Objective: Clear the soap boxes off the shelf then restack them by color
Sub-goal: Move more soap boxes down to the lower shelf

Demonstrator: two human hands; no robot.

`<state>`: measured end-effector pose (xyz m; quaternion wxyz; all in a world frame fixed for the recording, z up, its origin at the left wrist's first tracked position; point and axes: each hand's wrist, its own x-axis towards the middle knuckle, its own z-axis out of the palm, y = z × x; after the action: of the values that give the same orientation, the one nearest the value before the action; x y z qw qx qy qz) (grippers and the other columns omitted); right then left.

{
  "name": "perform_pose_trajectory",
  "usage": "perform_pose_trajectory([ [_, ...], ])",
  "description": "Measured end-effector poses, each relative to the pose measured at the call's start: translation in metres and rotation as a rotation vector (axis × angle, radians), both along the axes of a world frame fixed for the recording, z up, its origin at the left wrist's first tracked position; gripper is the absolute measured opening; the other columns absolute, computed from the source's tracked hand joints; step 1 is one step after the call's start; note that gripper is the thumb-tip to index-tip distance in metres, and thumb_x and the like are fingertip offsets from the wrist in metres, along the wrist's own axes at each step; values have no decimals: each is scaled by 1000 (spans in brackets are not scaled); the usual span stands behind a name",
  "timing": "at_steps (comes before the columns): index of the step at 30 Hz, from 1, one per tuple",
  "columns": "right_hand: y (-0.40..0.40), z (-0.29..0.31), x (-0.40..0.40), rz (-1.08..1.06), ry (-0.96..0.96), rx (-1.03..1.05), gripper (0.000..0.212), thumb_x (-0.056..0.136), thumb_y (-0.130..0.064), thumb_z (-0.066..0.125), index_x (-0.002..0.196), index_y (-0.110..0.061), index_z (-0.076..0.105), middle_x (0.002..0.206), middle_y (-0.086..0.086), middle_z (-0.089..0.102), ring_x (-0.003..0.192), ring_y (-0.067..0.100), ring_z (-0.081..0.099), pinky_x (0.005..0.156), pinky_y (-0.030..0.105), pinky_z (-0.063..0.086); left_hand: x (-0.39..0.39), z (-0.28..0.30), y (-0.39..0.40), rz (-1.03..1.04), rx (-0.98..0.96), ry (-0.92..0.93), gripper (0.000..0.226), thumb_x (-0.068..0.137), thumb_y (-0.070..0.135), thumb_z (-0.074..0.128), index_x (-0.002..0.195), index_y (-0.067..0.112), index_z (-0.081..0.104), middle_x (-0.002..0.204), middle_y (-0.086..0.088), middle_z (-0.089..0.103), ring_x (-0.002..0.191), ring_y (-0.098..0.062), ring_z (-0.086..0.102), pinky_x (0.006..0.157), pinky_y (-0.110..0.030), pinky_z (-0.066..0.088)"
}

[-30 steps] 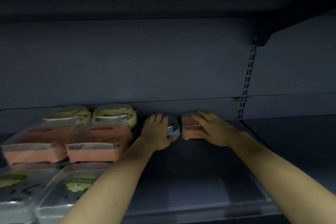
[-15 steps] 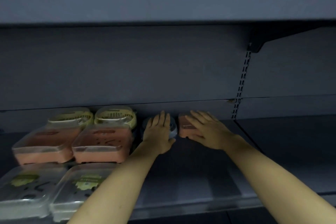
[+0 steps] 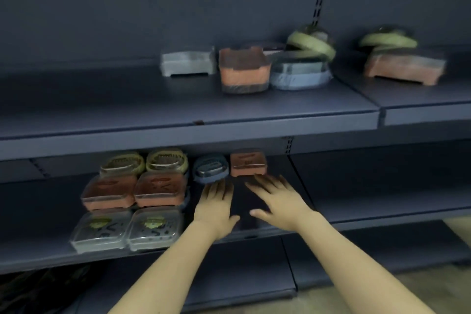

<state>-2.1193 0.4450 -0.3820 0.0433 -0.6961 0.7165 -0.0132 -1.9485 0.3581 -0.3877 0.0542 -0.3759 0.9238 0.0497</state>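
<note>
Both my hands out over the lower shelf (image 3: 254,231), palms down, fingers straight and spread, holding nothing. My left hand (image 3: 214,208) sits just short of the blue round soap box (image 3: 210,169); fingertips near its front edge, can't tell if touching. My right hand (image 3: 276,201) is just in front of the small orange soap box (image 3: 247,163), fingertips near it, contact unclear too. Hands apart from each other, thumbs pointing inward w/ a gap btwn.

Lower shelf, left of my hands: 2 yellow round boxes (image 3: 144,162) at the back, 2 orange rectangular boxes (image 3: 133,192) in the middle row, 2 clear boxes w/ green labels (image 3: 127,231) at the front. Blue round box and small orange one stand side by side at the back, right of the yellow ones.

Upper shelf (image 3: 178,120): grey box (image 3: 187,62), orange box (image 3: 243,69) just right of it, then a blue-grey round box (image 3: 299,74) w/ a yellow-green round box (image 3: 311,43) tilted on top. Further right, on the next shelf section, another orange box (image 3: 404,66) w/ a yellow-green one (image 3: 387,39) on top. Frame is blurry.
</note>
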Motion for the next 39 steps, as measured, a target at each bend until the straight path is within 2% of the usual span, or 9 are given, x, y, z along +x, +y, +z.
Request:
perform_pose_trajectory([
  [3,33,33,11,12,3,-21,82,77,-70,9,150,-33,10,159,-1,9,146,22,4,116,41,-4,7,33,32,-4,25,21,80,95,52,39,151,12,-2,158,-12,-3,145,-28,-2,118,-38,-2],
  [5,52,53,17,14,14,-34,87,72,-70,3,150,-33,10,159,0,9,146,23,4,115,40,-6,9,54,49,-9,42,29,79,95,52,36,151,12,-2,158,-13,-3,145,-28,-3,119,-38,-2],
  [11,92,117,28,-6,4,-94,81,79,-68,12,149,-29,22,157,2,19,145,25,12,111,38,-7,16,123,84,-82,19,123,75,97,51,35,151,13,2,158,-11,-4,146,-24,-4,118,-34,-2],
  [15,103,154,36,5,60,-165,65,85,-60,31,138,-25,45,142,3,47,134,28,40,111,46,22,24,160,97,-143,-25,242,69,96,49,40,150,14,17,158,-7,10,145,-20,8,116,-29,7],
  [18,102,178,40,29,72,-214,60,85,-58,36,133,-24,50,136,2,53,130,27,44,109,45,29,28,189,101,-166,-110,308,60,96,45,42,146,15,28,155,-5,21,143,-18,16,115,-28,12],
  [23,87,211,42,75,127,-270,58,87,-52,48,134,-19,50,142,5,46,135,29,37,111,45,24,31,227,90,-137,-205,307,63,97,45,41,148,13,22,157,-6,17,144,-20,13,118,-31,10],
  [28,59,234,30,68,140,-297,62,93,-49,46,147,-25,27,156,2,20,145,23,11,117,38,6,30,255,62,-110,-272,299,66,97,44,41,149,12,17,157,-8,14,144,-22,11,118,-32,8],
  [33,15,249,13,13,133,-335,63,90,-50,51,144,-22,35,153,7,28,143,30,17,114,44,16,25,264,23,-63,-321,297,67,95,45,44,147,12,21,156,-9,16,144,-24,13,117,-34,8],
  [39,-38,258,12,-89,136,-239,65,91,-56,44,146,-28,25,155,4,19,140,33,17,114,46,17,30,263,-26,59,-304,247,69,94,48,42,149,16,17,157,-9,14,143,-26,15,116,-36,12],
])
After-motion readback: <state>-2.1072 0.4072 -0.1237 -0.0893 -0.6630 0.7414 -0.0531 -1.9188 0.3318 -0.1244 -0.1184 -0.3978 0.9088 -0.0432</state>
